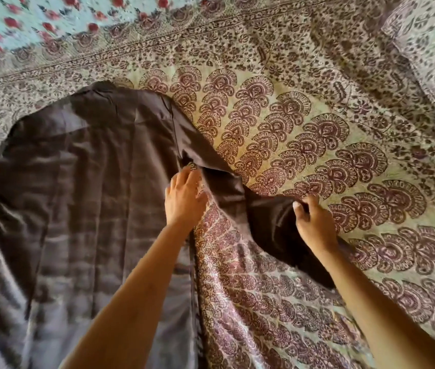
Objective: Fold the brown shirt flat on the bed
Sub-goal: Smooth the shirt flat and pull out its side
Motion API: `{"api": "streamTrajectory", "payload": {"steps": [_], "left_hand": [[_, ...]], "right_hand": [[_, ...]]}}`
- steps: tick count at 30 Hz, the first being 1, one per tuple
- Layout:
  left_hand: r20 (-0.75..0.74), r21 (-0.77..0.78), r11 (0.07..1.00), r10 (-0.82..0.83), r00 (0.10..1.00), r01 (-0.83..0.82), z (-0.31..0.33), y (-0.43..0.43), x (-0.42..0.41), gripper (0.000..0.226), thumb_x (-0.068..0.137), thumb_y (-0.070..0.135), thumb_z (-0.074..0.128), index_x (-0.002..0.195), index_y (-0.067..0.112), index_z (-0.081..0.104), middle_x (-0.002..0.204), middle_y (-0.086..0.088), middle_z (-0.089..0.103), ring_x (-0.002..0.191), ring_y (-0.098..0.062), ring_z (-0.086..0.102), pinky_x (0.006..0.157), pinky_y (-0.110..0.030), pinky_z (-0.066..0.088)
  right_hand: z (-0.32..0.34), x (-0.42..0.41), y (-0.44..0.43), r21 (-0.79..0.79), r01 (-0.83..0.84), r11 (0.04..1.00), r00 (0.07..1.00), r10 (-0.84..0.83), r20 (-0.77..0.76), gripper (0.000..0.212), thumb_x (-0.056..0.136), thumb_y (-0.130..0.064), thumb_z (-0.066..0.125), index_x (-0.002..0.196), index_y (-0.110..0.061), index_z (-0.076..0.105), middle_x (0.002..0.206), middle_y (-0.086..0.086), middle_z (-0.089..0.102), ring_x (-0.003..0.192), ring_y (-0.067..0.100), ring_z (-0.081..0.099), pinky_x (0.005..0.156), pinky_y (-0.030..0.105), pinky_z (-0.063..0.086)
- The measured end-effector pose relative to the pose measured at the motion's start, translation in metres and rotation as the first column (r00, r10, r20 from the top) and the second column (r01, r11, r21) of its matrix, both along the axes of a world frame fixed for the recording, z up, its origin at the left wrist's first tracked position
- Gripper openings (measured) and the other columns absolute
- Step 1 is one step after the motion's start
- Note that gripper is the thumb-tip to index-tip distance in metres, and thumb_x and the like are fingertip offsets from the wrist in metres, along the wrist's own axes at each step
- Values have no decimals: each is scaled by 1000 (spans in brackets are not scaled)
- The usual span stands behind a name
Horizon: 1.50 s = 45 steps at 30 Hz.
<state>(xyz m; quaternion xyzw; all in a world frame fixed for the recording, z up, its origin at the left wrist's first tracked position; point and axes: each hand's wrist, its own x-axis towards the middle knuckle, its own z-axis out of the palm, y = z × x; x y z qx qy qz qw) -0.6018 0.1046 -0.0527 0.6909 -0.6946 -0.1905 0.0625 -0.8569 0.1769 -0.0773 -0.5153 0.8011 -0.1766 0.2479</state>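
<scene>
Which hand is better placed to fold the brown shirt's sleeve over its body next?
Right. The right hand grips the dark brown fabric sleeve; the left hand only rests at the side of the shiny brown shirt.

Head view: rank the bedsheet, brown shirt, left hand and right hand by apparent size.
1. bedsheet
2. brown shirt
3. left hand and right hand: they look alike, so unranked.
</scene>
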Motion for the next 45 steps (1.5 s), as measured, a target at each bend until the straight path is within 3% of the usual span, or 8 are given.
{"api": "streamTrajectory", "payload": {"steps": [6, 10, 14, 20, 25, 32, 39, 45], "left_hand": [[202, 65, 990, -132, 970, 121, -10, -67, -2, 77, 87, 32, 60, 148, 28, 12, 155, -6, 14, 140, -29, 20, 111, -45, 22], [233, 0, 991, -131, 964, 135, -12, -97, -12, 48, 86, 24, 59, 132, 23, 45, 128, -8, 55, 117, -28, 50, 98, -41, 35], [194, -73, 989, -111, 975, 127, -17, -102, -20, 29, 87, 18, 53, 114, 19, 61, 116, -6, 60, 110, -29, 53, 89, -40, 41], [96, 44, 972, -236, 967, 232, -47, -90, -26, 59, 80, 17, 57, 136, 29, 44, 151, -3, 30, 139, -23, 25, 114, -45, 14], [112, -64, 980, -181, 977, 189, -58, -76, -27, 56, 86, 22, 52, 141, 26, 38, 153, -5, 27, 143, -23, 20, 116, -44, 10], [21, -152, 980, -127, 992, 128, -66, -92, -39, 42, 91, 24, 36, 128, 19, 56, 135, -3, 54, 130, -24, 45, 112, -40, 26], [42, -68, 951, -299, 953, 302, -77, -78, -44, 54, 93, 48, 22, 145, 32, 24, 157, -3, 13, 145, -21, 11, 115, -42, 0], [136, -10, 996, 86, 987, -85, -77, -70, -32, 58, 96, 51, 19, 148, 30, 8, 158, -5, 1, 145, -22, -1, 115, -45, -6]], "right_hand": [[29, -66, -69, -107, -1, 994, 969, -26, -245, 23, 91, -27, 56, 95, -6, 65, 60, 8, 57, 51, 22, 51, 47, 19, 23], [44, -111, -109, -168, -20, 985, 873, -65, -484, 31, 88, -33, 58, 88, -2, 63, 71, 26, 63, 68, 39, 60, 56, 30, 33], [39, -130, -141, -179, 5, 984, 800, -111, -590, 25, 84, -18, 59, 102, 0, 55, 102, 30, 57, 103, 43, 48, 89, 47, 37], [-2, -70, -146, -77, -319, 945, 867, 258, -426, 55, 84, -31, 40, 132, -3, 43, 140, 22, 41, 131, 39, 35, 108, 52, 24], [-35, -21, -145, 160, -590, 791, 727, 607, -321, 90, 75, -67, 12, 147, -15, 15, 156, 9, 7, 144, 26, 8, 113, 48, 4], [-45, -29, -154, 225, -561, 797, 709, 603, -367, 93, 75, -69, -23, 147, -25, 18, 156, 4, 13, 143, 26, 14, 109, 59, 9], [-42, -51, -165, 209, -540, 815, 766, 579, -278, 98, 65, -84, -11, 147, -33, 9, 157, -2, -3, 144, 20, -2, 112, 48, -7], [-50, -56, -163, 136, -361, 922, 872, 386, -300, 81, 77, -66, 1, 148, -27, 14, 157, 7, 6, 144, 26, 5, 114, 47, -1]]}}
